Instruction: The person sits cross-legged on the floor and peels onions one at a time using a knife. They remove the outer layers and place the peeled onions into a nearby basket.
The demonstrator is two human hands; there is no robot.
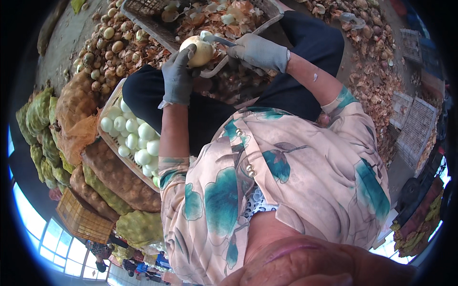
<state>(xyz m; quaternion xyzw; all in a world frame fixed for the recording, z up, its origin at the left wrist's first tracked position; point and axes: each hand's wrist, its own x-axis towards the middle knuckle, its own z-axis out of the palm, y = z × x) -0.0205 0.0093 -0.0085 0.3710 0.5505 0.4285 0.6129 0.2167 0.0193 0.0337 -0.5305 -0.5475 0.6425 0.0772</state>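
A pale onion (201, 53) rests in the grasp of my left hand (178, 73), which wears a grey knit glove. My right hand (256, 52), gloved alike, grips a small knife (222, 40); its handle is hidden in the fist. The blade reaches the top of the onion, where a pale piece (205, 34) stands up. Just beyond both hands is a worn plastic crate (143, 19) holding loose onion skins (218, 21). By my left knee, a light plastic basket (107, 96) contains many peeled white onions (139, 139).
Unpeeled onions (111, 50) lie heaped on the floor at the left. Filled mesh sacks (114, 175) and a yellow crate (84, 216) stand behind them. At the right are scattered skins (372, 78) and pale crates (417, 128). Other people (100, 252) appear far off at lower left.
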